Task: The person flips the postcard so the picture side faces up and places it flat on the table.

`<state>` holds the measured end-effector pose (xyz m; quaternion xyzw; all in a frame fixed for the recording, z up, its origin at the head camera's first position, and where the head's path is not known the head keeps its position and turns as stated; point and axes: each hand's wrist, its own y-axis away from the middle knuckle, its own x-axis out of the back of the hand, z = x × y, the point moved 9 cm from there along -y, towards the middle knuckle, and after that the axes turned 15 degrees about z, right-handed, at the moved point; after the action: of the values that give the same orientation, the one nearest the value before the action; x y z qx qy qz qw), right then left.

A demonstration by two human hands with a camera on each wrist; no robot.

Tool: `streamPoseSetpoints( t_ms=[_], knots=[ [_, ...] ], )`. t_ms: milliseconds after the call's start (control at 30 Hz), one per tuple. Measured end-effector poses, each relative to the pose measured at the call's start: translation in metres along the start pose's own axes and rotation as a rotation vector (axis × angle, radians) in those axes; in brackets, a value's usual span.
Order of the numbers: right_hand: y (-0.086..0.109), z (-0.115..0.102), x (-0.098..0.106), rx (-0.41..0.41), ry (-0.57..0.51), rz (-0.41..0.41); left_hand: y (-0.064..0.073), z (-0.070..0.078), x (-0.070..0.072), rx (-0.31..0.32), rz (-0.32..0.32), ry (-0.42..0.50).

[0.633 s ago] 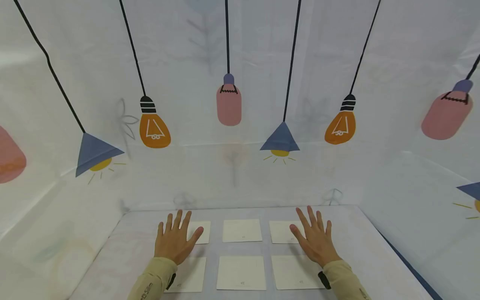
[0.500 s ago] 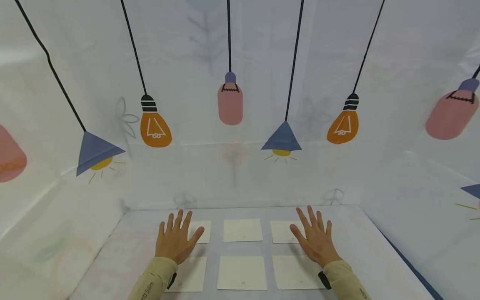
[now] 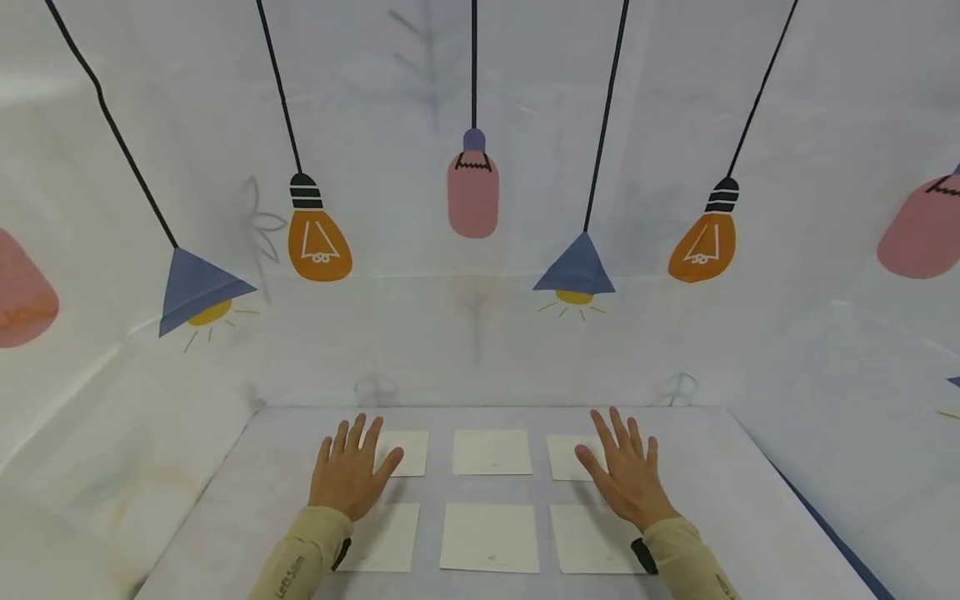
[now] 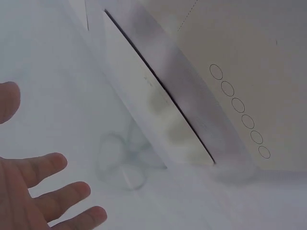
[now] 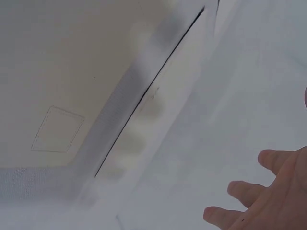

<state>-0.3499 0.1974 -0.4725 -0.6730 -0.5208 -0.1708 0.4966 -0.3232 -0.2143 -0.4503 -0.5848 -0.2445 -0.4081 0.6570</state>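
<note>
Cards (image 3: 489, 533) — six, near both hands (image 3: 348, 473) (image 3: 630, 482)

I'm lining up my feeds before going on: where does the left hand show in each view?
Head: left hand, low, left of centre.
Left wrist: left hand, lower-left corner, cut off by the edge.
Right wrist: not in it; that is the right hand.
Shared landmark: pale sheets, in all three.
</note>
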Motion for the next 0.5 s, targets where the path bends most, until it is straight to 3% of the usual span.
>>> streamPoseSetpoints(
  t_ms=[167,233,333,500],
  knots=[
    [0.0,-0.007,-0.007,0.004,-0.015,-0.004,-0.003,-0.005,0.01,-0.104,0.075,0.075],
    [-0.001,-0.011,-0.01,0.007,-0.024,-0.001,-0.006,-0.012,0.013,-0.119,0.085,0.105],
    [-0.002,-0.016,-0.012,0.008,-0.042,0.002,-0.01,-0.029,0.01,-0.095,0.056,0.133],
    [0.001,-0.021,-0.018,-0.006,-0.082,-0.004,-0.02,-0.061,-0.006,-0.017,-0.074,0.153]
  ],
)
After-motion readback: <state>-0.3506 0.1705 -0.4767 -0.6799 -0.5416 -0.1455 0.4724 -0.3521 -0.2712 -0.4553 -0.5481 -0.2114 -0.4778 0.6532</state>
